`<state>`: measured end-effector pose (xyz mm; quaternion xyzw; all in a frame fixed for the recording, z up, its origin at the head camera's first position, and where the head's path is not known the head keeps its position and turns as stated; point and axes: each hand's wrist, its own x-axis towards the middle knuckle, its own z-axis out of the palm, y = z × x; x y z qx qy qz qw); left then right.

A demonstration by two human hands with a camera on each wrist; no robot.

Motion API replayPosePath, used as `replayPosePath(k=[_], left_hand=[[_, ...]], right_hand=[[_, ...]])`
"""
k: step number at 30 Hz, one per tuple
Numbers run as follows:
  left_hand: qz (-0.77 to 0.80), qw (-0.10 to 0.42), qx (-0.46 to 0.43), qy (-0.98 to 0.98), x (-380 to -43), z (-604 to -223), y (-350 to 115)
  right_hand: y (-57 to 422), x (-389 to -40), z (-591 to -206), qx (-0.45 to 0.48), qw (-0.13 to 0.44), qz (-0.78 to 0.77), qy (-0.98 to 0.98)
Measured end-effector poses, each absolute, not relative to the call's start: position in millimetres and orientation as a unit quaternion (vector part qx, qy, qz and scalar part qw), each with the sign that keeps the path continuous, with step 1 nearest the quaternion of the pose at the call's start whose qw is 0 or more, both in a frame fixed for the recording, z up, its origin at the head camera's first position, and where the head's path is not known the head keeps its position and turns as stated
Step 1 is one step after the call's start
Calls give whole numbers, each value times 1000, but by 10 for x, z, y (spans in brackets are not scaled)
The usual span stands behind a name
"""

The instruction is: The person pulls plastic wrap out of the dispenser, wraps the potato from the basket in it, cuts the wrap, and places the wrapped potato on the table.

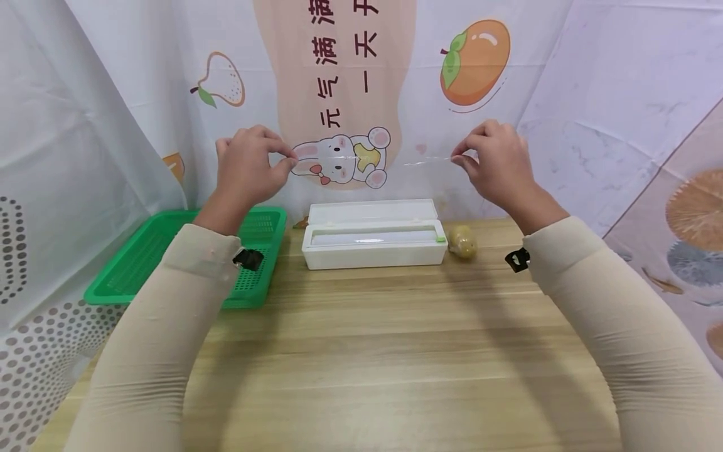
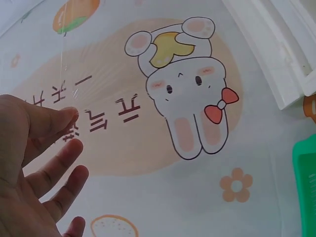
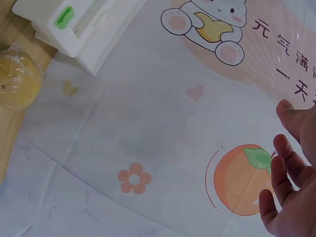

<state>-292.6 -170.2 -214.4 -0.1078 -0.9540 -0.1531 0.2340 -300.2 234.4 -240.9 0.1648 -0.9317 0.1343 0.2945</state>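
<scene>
A thin sheet of clear plastic wrap [image 1: 418, 162] stretches in the air between both hands, showing mainly by its glints and creases. My left hand [image 1: 251, 160] pinches one end between thumb and fingertips. At the opposite end, the thumb and fingers of my right hand [image 1: 497, 163] pinch the wrap; fine folds fan out from that thumb in the right wrist view. Below and between the hands sits a white plastic-wrap dispenser box [image 1: 375, 256], its lid raised, a roll inside and a green slider at its right end.
Right of the dispenser lies a yellow fruit [image 1: 463, 242] covered in clear wrap. A green perforated basket [image 1: 260, 300] stands on the left of the wooden table [image 1: 395, 351], partly behind the left forearm. A printed white cloth [image 1: 226, 141] hangs behind the table.
</scene>
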Motion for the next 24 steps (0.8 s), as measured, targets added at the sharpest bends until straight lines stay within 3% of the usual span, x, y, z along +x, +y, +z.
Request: replayPosePath(k=[24], left_hand=[[-160,236,-111,-952,-2596,-1755,-1716]], right_hand=[[2355,-2717,-2010,180,313,153,-920]])
